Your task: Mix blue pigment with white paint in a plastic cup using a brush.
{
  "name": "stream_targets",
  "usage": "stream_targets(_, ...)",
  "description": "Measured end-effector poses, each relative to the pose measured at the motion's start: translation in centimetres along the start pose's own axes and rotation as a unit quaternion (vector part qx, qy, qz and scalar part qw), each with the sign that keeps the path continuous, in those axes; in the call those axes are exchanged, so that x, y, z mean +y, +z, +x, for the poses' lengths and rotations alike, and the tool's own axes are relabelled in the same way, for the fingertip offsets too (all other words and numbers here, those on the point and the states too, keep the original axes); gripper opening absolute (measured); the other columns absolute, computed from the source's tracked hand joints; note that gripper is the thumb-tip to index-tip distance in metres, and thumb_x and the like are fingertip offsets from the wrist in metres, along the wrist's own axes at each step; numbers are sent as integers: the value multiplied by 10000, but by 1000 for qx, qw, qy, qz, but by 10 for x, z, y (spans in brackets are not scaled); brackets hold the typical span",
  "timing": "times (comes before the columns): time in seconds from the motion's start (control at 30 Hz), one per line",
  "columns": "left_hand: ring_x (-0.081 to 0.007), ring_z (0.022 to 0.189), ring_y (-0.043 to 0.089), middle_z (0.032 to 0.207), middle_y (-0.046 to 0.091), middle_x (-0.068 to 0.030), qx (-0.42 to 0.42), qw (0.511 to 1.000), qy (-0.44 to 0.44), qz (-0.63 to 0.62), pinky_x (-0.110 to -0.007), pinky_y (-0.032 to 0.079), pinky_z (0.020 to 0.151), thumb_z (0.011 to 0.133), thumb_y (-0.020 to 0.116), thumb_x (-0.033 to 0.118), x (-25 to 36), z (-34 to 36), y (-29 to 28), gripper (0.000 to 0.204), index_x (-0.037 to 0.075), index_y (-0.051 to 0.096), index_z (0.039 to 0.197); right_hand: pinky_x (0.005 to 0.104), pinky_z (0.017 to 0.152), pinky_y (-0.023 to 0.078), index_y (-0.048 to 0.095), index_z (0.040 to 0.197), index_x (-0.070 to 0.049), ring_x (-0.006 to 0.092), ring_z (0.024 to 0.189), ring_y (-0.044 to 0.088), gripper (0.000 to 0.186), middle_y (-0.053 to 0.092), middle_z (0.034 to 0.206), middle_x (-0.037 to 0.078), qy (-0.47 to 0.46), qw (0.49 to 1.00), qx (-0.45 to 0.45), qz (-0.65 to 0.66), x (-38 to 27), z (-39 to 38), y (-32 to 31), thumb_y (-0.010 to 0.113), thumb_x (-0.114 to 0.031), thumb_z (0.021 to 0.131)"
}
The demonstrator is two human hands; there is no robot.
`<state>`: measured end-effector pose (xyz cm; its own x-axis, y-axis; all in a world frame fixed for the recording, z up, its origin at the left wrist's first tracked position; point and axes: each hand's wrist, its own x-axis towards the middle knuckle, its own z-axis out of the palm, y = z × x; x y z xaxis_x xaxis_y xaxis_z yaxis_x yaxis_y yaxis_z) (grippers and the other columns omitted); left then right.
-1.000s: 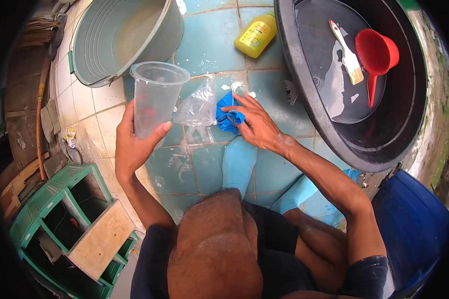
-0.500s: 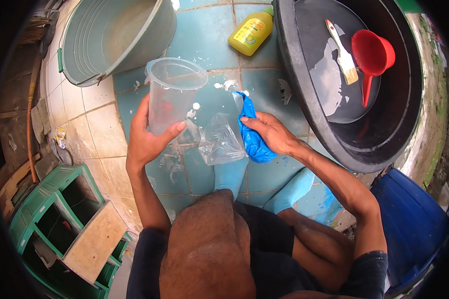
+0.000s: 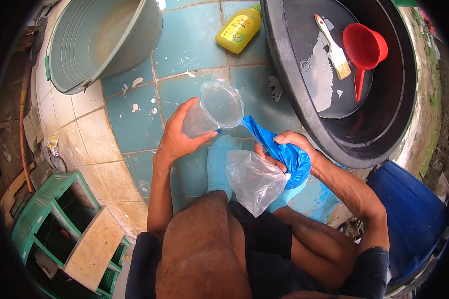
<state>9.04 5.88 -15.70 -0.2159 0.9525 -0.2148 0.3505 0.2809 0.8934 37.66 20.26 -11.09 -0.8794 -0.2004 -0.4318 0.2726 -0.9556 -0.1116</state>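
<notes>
My left hand (image 3: 183, 130) is wrapped round a translucent plastic cup (image 3: 204, 113), tilted with its rim toward the right. My right hand (image 3: 290, 145) grips a crumpled blue plastic bag (image 3: 296, 168), its narrow end reaching up near the cup's rim. A clear plastic bag (image 3: 252, 183) hangs from the same bundle, above my lower body.
Blue floor tiles (image 3: 132, 120) carry white flecks. A grey-green bucket (image 3: 90, 60) stands upper left, beside a yellow bottle (image 3: 237, 30). A black tub (image 3: 301, 119) holds a red dipper (image 3: 364, 45) and brush (image 3: 333, 50). A green crate (image 3: 55, 192) and blue container (image 3: 409, 214) flank me.
The cup has moved right and tilted. My right hand has lifted the blue bag, with the clear bag, from the floor and drawn them rightward and toward my body.
</notes>
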Motion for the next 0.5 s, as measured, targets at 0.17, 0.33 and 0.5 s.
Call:
stream_targets(0.17, -318, 1216, 639, 1335, 638, -185, 49, 998, 45, 15, -432, 514, 1023, 696, 961, 219, -8, -1, 3, 859, 35, 537, 1420, 328, 685, 485, 571, 1085, 2, 182, 614, 566, 386, 601, 745, 138, -1, 999, -9, 39, 5, -9, 5, 606, -352, 936)
stream_targets(0.33, -363, 1199, 629, 1318, 637, -165, 44, 993, 95, 59, -451, 513, 1022, 644, 925, 127, -2, 4, 3, 830, 57, 567, 1389, 354, 515, 572, 527, 1140, -6, 282, 582, 694, 445, 681, 913, 313, 88, 992, 84, -20, -16, -18, 33, 701, -310, 867)
stream_targets(0.5, -380, 1206, 621, 1309, 616, -201, 26, 978, 161, 134, -458, 513, 1024, 650, 952, 159, -1, 7, 8, 837, 52, 562, 1384, 280, 414, 471, 586, 1230, -42, 220, 488, 624, 432, 692, 864, 281, 94, 981, 171, 14, -12, -15, 36, 604, -406, 999)
